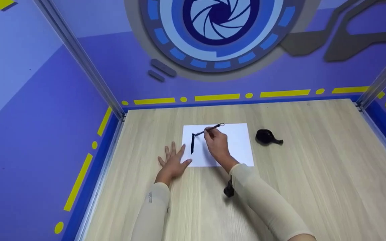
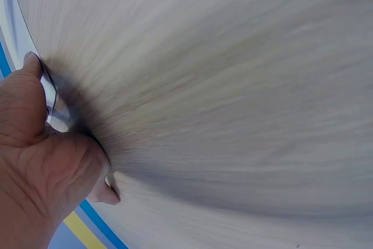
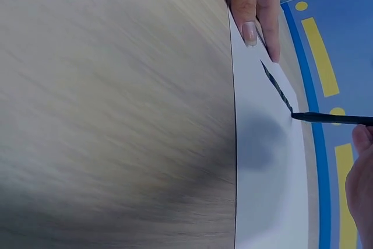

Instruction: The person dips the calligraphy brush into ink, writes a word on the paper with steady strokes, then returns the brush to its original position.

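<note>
A white sheet of paper lies on the wooden table, with one thick black stroke running down its left part. My right hand pinches a dark brush that has a small loop at its upper end. In the right wrist view the tip of the brush meets the paper at the stroke's upper end. My left hand rests with fingers spread at the sheet's left edge; the thumb and index fingertip lie on the paper. The left wrist view shows this left hand low against the tabletop.
A small black dish with a handle stands on the table to the right of the sheet. Blue and purple panels with yellow markings rise behind and at both sides of the wooden table. A black device hangs under the right wrist.
</note>
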Demonstrator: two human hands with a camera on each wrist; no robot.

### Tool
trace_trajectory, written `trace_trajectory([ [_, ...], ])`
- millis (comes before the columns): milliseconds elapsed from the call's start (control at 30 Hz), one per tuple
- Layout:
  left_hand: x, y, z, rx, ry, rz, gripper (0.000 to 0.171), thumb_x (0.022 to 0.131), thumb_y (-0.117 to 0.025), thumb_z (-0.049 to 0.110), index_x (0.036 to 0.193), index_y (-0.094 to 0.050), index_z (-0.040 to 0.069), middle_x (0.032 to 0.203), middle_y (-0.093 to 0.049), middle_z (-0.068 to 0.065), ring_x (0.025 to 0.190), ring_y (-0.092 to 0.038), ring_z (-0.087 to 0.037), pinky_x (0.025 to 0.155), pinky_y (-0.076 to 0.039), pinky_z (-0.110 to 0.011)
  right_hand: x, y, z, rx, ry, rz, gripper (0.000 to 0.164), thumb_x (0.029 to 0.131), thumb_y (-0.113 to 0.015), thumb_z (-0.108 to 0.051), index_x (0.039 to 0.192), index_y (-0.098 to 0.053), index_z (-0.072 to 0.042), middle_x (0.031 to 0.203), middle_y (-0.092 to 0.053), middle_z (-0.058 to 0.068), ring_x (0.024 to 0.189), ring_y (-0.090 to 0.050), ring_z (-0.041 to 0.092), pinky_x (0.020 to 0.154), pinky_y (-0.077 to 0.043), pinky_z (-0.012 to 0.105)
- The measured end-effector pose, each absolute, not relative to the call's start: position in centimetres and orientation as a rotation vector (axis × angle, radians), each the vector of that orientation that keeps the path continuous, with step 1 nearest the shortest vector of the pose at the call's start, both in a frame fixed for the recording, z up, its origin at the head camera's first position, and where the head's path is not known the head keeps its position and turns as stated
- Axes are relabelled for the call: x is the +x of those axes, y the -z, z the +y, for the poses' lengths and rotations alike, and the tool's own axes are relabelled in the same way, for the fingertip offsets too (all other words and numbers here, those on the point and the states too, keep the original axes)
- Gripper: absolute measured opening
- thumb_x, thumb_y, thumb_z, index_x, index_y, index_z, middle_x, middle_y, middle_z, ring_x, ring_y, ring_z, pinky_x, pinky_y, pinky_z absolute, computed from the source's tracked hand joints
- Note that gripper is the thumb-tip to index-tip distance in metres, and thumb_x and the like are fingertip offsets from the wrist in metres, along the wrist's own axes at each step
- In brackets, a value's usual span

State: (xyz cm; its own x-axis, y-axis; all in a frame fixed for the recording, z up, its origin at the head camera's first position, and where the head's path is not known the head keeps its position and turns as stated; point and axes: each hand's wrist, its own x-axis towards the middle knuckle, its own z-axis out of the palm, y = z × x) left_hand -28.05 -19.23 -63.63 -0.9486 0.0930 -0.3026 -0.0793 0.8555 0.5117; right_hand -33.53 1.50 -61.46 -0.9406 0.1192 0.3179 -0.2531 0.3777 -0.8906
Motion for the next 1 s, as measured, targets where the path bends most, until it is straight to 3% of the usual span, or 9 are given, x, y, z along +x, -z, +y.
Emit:
trace_trajectory([
  [600, -28.06, 63.56, -19.08, 0.015, -0.747, 2.732, 0.075, 0.108, -0.056, 0.054, 0.172, -0.021, 0.034, 0.182, 0.012, -0.013, 0.167, 0.019, -0.045, 0.124, 0.014, -0.081, -33.53, 60.67, 1.92, 0.172, -1.499, -2.376, 0.013, 0.1, -0.068, -0.013, 0.101, -0.077, -0.004, 0.096, -0.082, 0.014, 0.088, -0.077, 0.028, 0.081, -0.064, 0.042],
  [1000, -27.96, 63.48, -18.97, 0.01, -0.733, 2.734, 0.076, 0.108, -0.055, 0.054, 0.172, -0.021, 0.034, 0.182, 0.012, -0.013, 0.167, 0.018, -0.045, 0.124, 0.014, -0.081, -33.48, 60.48, 2.22, 0.191, -1.469, -2.339, 0.01, 0.096, -0.068, -0.01, 0.088, -0.072, -0.006, 0.079, -0.074, 0.01, 0.071, -0.063, 0.019, 0.066, -0.052, 0.031],
])
